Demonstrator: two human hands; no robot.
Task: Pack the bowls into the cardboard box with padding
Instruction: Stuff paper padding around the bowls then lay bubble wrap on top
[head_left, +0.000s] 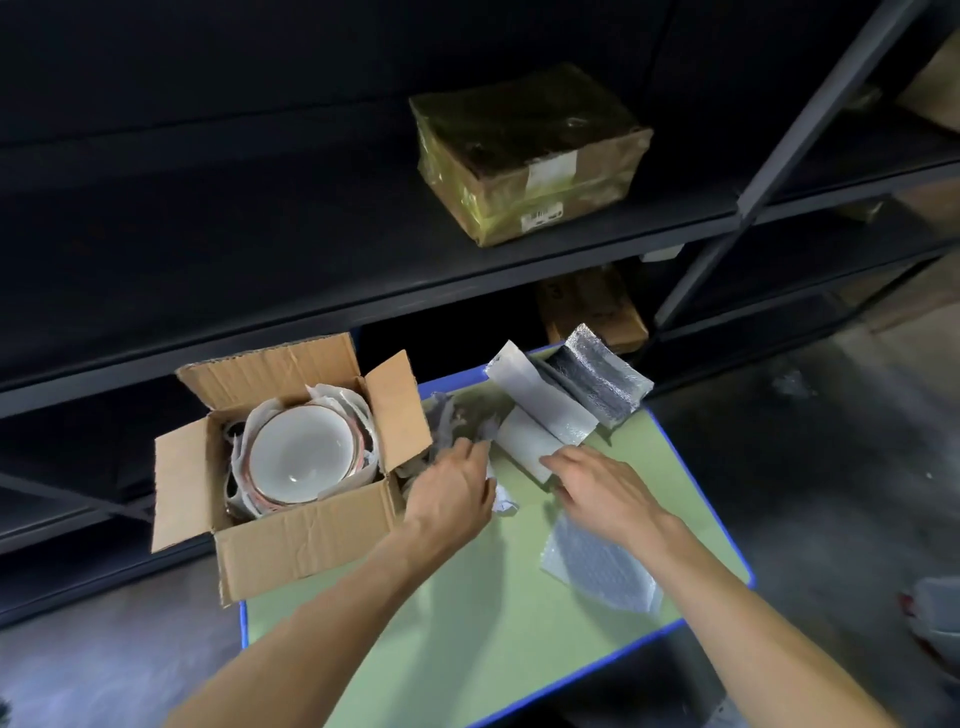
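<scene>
cardboard box (291, 535): open, bowls (301, 452) inside.
left grip (452, 488): just right of the cardboard box, on crumpled paper (460, 413); hold unclear.
right grip (597, 488): farther right, wide, fingers resting on foam sheet (524, 441).

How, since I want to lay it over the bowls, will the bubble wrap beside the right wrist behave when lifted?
The bubble wrap is thin and lies rumpled on the table, so it will probably flop and drape. It looks very light for its area. Its glossy film may slip from a loose pinch.
</scene>
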